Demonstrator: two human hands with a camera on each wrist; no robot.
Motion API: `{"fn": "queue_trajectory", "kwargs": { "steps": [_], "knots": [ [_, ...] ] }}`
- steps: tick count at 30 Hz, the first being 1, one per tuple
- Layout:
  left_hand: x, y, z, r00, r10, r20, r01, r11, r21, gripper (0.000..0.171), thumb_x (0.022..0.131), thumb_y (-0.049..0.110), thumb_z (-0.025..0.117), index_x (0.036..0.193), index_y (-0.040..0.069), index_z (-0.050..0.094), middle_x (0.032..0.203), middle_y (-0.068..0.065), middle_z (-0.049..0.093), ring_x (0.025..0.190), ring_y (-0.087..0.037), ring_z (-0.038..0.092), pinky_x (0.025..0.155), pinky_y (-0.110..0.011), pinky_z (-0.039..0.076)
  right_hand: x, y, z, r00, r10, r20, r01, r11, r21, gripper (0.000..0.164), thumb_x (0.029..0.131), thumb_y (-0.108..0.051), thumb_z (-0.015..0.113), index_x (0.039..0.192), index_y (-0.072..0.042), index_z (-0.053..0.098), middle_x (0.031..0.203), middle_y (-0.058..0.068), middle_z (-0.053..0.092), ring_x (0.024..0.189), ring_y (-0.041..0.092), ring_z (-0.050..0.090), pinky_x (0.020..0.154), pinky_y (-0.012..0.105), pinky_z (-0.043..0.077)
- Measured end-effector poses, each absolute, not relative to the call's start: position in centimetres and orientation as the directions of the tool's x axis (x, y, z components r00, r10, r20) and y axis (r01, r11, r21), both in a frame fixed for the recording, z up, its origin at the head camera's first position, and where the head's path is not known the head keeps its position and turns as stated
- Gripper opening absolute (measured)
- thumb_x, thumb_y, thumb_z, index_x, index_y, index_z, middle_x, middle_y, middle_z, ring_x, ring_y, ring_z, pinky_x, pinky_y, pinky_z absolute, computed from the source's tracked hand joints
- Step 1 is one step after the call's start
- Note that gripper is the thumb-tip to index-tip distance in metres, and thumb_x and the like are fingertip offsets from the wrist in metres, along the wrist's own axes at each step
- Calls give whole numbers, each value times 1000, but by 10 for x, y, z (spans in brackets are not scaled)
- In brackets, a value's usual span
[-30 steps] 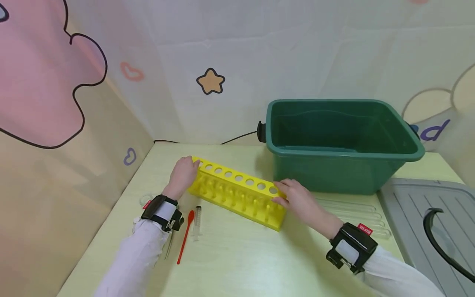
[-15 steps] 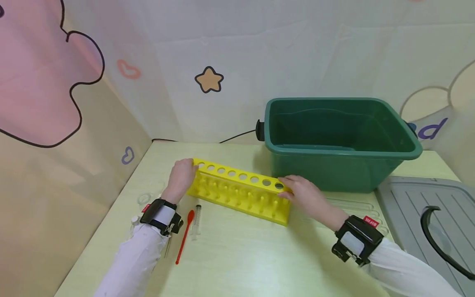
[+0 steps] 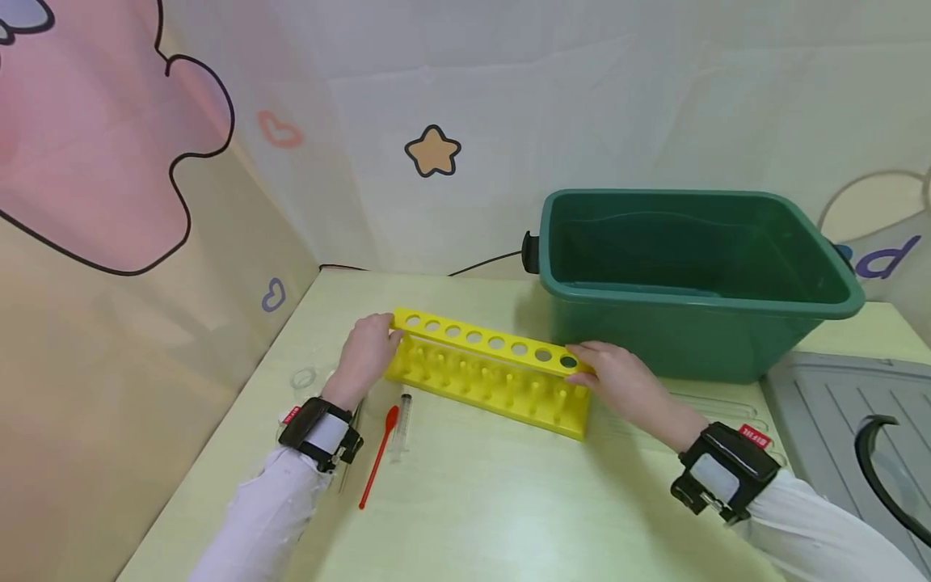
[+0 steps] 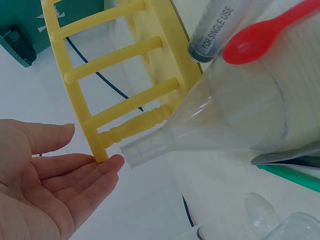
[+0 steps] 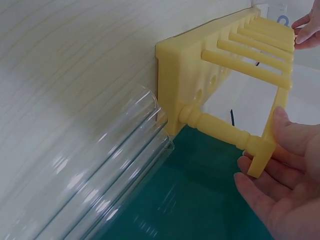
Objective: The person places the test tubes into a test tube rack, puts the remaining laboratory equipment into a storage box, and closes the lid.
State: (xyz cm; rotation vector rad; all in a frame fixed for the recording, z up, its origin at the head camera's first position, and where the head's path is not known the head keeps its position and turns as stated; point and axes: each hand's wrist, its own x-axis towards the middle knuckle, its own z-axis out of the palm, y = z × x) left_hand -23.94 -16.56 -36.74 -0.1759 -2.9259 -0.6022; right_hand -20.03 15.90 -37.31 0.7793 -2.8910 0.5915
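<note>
A yellow test tube rack [image 3: 502, 364] with a row of holes and pegs stands at a slant on the table. My right hand [image 3: 625, 388] pinches the right end of its top plate, thumb on one side and fingers on the other in the right wrist view. At the rack's left end, my left hand [image 3: 361, 358] has its fingertips at the top plate's corner; its thumb [image 4: 55, 140] shows a gap from the plate in the left wrist view. Near the left hand lie a clear funnel [image 4: 240, 110], a syringe [image 3: 402, 424] and a red spoon [image 3: 380, 457].
A large green bin [image 3: 705, 339] stands behind the rack to the right. Several glass test tubes [image 5: 105, 170] lie beside the rack's right end, partly under the right arm in the head view. Farther right is a grey lid [image 3: 822, 404] with a black handle [image 3: 873, 461].
The rack's right end has swung slightly back and to the right, along with the right hand, which now grips the very end. The left hand has stayed at the left end. The head view shifted slightly.
</note>
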Motion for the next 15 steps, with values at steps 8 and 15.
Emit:
{"fn": "queue_trajectory", "kwargs": {
  "steps": [8, 15],
  "knots": [
    [-238, -166, -366, -970, 89, 228, 165, 925, 343, 16, 87, 6, 60, 92, -9, 63, 85, -18, 62, 66, -23, 54, 59, -33, 46, -201, 162, -372, -862, -473, 182, -507, 795, -332, 43, 78, -10, 69, 116, 7, 56, 110, 20, 58, 97, 33, 55, 81, 43, 43],
    [-248, -171, -368, -973, 74, 219, 163, 889, 427, 16, 87, 5, 59, 89, -9, 64, 79, -17, 62, 64, -24, 56, 57, -33, 45, -200, 166, -371, -869, -469, 159, -494, 807, -322, 43, 79, -9, 68, 117, 6, 55, 113, 20, 56, 99, 33, 54, 82, 43, 43]
  ]
}}
